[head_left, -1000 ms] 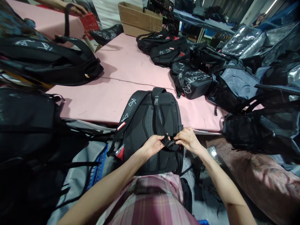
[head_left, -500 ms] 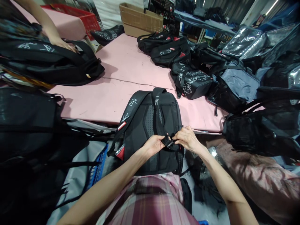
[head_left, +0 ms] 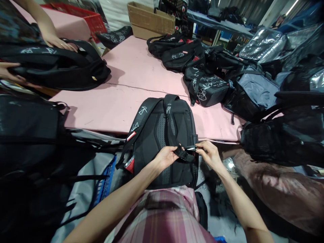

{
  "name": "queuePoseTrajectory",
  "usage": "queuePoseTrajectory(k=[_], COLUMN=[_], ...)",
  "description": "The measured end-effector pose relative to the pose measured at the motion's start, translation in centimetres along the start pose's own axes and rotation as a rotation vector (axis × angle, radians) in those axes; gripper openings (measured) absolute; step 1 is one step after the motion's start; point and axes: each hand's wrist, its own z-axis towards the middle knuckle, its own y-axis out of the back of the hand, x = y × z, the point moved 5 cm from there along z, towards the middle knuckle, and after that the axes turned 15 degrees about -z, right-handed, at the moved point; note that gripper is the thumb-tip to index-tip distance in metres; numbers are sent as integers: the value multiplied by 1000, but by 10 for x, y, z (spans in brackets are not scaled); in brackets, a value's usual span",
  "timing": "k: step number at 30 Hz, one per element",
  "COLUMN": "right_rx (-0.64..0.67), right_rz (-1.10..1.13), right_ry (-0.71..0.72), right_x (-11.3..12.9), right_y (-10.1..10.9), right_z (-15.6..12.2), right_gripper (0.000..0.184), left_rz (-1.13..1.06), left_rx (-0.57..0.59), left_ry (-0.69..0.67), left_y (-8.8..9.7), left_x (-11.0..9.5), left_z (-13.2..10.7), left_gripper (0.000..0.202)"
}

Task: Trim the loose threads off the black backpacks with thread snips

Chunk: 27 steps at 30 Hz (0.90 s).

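A black backpack [head_left: 152,141] leans against the table's front edge, its padded back and straps turned towards me. My left hand [head_left: 165,157] pinches the lower part of its right shoulder strap [head_left: 171,130], near the webbing and buckle. Just right of that spot, my right hand [head_left: 209,153] grips small thread snips [head_left: 191,148], their silver blades pointing left at the strap. The left shoulder strap [head_left: 138,125] hangs loose, with white line drawings and a red-and-white tag on it.
A pink-covered table [head_left: 121,111] stretches ahead. At the left, a co-worker's hand [head_left: 57,40] rests on another black backpack [head_left: 68,72]. Several black bags [head_left: 207,86] are heaped at the right. A cardboard box [head_left: 152,22] and red crate [head_left: 86,17] stand at the back.
My right hand has drawn slightly right from the strap, and the snips' blades now show. My left hand keeps its hold. The co-worker's second hand has appeared under their backpack.
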Motion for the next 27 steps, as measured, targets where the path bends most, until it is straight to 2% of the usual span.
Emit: queuePoseTrajectory(k=[6,10,16,21,27], right_rx=[38,110,136,148,98], right_rz=[-249,-300,-296,-307,-286], right_ry=[136,214,286,303,267], right_x=[18,22,23,24,18], right_y=[0,-6,-10,-14,-17], right_z=[-15,-9,1,1,-4], right_gripper=[16,17,18,18,18], left_rz=[-5,-12,-27,-19,-20], left_rx=[6,15,20,21,25], left_ry=[15,20,23,20,20], left_y=[-2,-1,0,0,-1], left_x=[3,2,1,2,3], left_z=[-1,-1,0,1,1], left_gripper=[23,23,23,22,22])
